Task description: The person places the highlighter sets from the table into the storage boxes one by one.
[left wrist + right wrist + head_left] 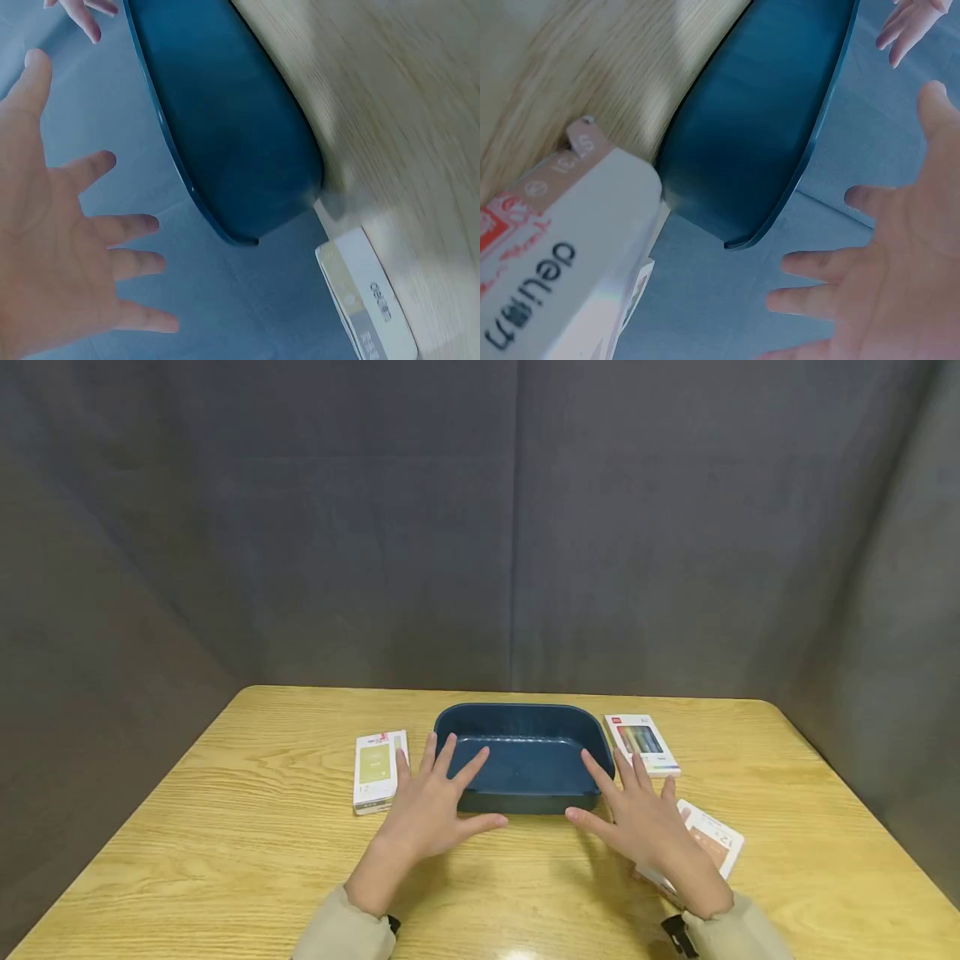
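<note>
A dark blue rectangular bin point(525, 804) with rounded corners stands on the wooden table, nothing visible inside it. My left hand point(427, 810) hovers at its near left side, fingers spread and straight, holding nothing. Mirroring it at the near right side, my right hand point(648, 827) is also spread and holds nothing. In both wrist views the palms, left point(60, 232) and right point(907, 262), are apart from the bin wall. Left of the bin lies a white and yellow-green box point(377, 768). A white and orange box point(716, 843) is partly hidden beneath my right hand.
A flat white pack with a coloured picture point(643, 745) lies right of the bin, partly behind my right fingers. The wooden table point(225, 843) ends at a grey curtain point(375, 543), which also hangs along both sides.
</note>
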A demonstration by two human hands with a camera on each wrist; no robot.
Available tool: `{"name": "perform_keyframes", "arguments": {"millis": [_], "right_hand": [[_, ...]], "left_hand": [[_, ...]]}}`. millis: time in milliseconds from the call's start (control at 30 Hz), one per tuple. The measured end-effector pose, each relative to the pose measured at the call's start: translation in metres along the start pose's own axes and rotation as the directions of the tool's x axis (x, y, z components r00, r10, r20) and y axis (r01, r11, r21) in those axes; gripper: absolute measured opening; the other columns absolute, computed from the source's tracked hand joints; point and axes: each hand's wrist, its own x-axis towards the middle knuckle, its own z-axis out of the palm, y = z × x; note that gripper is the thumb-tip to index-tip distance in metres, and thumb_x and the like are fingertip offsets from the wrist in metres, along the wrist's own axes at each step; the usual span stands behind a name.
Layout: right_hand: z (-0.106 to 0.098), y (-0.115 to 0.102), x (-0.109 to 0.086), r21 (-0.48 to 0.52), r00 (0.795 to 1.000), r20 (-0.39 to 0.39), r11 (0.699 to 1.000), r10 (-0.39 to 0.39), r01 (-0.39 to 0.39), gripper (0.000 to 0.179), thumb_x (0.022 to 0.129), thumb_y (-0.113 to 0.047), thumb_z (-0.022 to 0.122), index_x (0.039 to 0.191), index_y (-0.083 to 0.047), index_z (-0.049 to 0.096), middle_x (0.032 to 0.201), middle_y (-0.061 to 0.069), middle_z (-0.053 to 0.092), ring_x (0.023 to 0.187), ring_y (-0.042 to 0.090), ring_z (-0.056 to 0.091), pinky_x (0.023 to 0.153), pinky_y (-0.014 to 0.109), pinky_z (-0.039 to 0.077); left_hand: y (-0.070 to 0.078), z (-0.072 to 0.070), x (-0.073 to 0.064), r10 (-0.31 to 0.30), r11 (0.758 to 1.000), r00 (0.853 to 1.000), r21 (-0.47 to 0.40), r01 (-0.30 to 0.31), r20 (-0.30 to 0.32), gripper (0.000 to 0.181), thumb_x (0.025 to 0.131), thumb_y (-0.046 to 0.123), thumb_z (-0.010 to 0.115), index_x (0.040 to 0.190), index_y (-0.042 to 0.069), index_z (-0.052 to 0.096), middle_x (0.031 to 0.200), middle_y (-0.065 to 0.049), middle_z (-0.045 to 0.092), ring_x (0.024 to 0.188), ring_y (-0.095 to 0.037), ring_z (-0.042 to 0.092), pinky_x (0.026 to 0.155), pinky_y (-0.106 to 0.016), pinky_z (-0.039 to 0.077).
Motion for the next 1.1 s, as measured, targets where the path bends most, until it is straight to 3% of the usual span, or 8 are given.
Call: {"name": "perform_keyframes", "arguments": {"millis": [300, 400, 467, 567, 767, 933, 1000, 1100], "right_hand": [[0.001, 0.011, 0.003, 0.037, 0.998, -0.049, 0.999, -0.038, 0.04, 0.073, 0.086, -0.054, 0.046, 0.143, -0.014, 0.023, 0.129, 0.029, 0.035, 0.119, 0.042, 0.032, 0.083, 0.069, 0.026], [0.003, 0.015, 0.006, 0.066, 0.996, -0.069, 0.996, -0.052, 0.057, 0.072, 0.087, -0.049, 0.05, 0.141, -0.008, 0.027, 0.12, 0.029, 0.042, 0.103, 0.04, 0.045, 0.076, 0.057, 0.039], [0.002, 0.018, 0.007, 0.103, 0.997, -0.061, 0.993, -0.048, 0.055, 0.072, 0.086, -0.046, 0.052, 0.14, -0.005, 0.027, 0.114, 0.028, 0.045, 0.086, 0.033, 0.051, 0.066, 0.044, 0.044], [-0.001, 0.022, 0.008, 0.164, 0.999, -0.032, 0.986, -0.028, 0.033, 0.072, 0.086, -0.042, 0.056, 0.14, -0.003, 0.027, 0.107, 0.026, 0.046, 0.073, 0.024, 0.049, 0.055, 0.034, 0.041], [-0.009, 0.036, 0.013, 0.276, 0.999, -0.023, 0.96, -0.045, 0.05, 0.074, 0.086, -0.038, 0.057, 0.139, 0.001, 0.023, 0.111, 0.03, 0.046, 0.096, 0.038, 0.05, 0.072, 0.049, 0.044], [-0.007, 0.047, 0.02, 0.375, 0.997, -0.003, 0.924, -0.071, 0.067, 0.072, 0.086, -0.027, 0.061, 0.138, 0.006, 0.023, 0.081, 0.011, 0.049, 0.069, 0.021, 0.045, 0.058, 0.032, 0.037], [-0.006, 0.05, 0.021, 0.415, 0.997, 0.02, 0.908, -0.072, 0.057, 0.072, 0.085, -0.025, 0.062, 0.137, 0.006, 0.023, 0.074, 0.005, 0.044, 0.066, 0.017, 0.041, 0.058, 0.03, 0.035], [-0.006, 0.051, 0.021, 0.44, 0.996, 0.038, 0.897, -0.076, 0.052, 0.073, 0.085, -0.025, 0.062, 0.137, 0.007, 0.022, 0.076, 0.004, 0.046, 0.074, 0.019, 0.047, 0.063, 0.033, 0.039]], "left_hand": [[-0.011, -0.003, -0.005, -0.009, 0.997, 1.0, -0.077, 0.008, -0.012, 0.081, 0.076, 0.07, 0.042, 0.142, 0.026, 0.026, 0.144, -0.016, 0.021, 0.132, -0.033, 0.006, 0.098, -0.061, 0.002], [-0.014, -0.004, -0.007, -0.006, 0.997, 1.0, -0.079, 0.003, -0.027, 0.078, 0.078, 0.066, 0.045, 0.142, 0.024, 0.028, 0.142, -0.017, 0.026, 0.131, -0.033, 0.011, 0.099, -0.06, 0.007], [-0.016, -0.005, -0.008, -0.002, 0.997, 0.999, -0.079, -0.001, -0.034, 0.078, 0.079, 0.064, 0.047, 0.142, 0.022, 0.028, 0.14, -0.017, 0.029, 0.13, -0.034, 0.015, 0.098, -0.06, 0.01], [-0.019, -0.006, -0.01, 0.006, 0.995, 0.999, -0.1, -0.01, -0.041, 0.079, 0.078, 0.061, 0.051, 0.141, 0.019, 0.03, 0.136, -0.018, 0.035, 0.129, -0.035, 0.021, 0.097, -0.061, 0.015], [-0.029, -0.006, -0.013, -0.002, 0.993, 0.998, -0.116, -0.004, -0.056, 0.081, 0.076, 0.056, 0.058, 0.14, 0.014, 0.032, 0.131, -0.018, 0.042, 0.124, -0.035, 0.031, 0.094, -0.062, 0.022], [-0.037, -0.007, -0.016, -0.002, 0.988, 0.995, -0.153, -0.013, -0.098, 0.079, 0.076, 0.051, 0.063, 0.137, 0.009, 0.036, 0.127, -0.019, 0.045, 0.121, -0.036, 0.036, 0.091, -0.061, 0.028], [-0.041, -0.007, -0.017, -0.002, 0.982, 0.993, -0.19, -0.02, -0.119, 0.077, 0.076, 0.046, 0.066, 0.135, 0.006, 0.038, 0.125, -0.02, 0.047, 0.118, -0.036, 0.039, 0.09, -0.059, 0.031], [-0.046, -0.007, -0.018, -0.015, 0.968, 0.992, -0.252, -0.017, -0.125, 0.074, 0.076, 0.039, 0.069, 0.133, 0.002, 0.041, 0.124, -0.022, 0.047, 0.116, -0.038, 0.04, 0.091, -0.054, 0.034]]}}
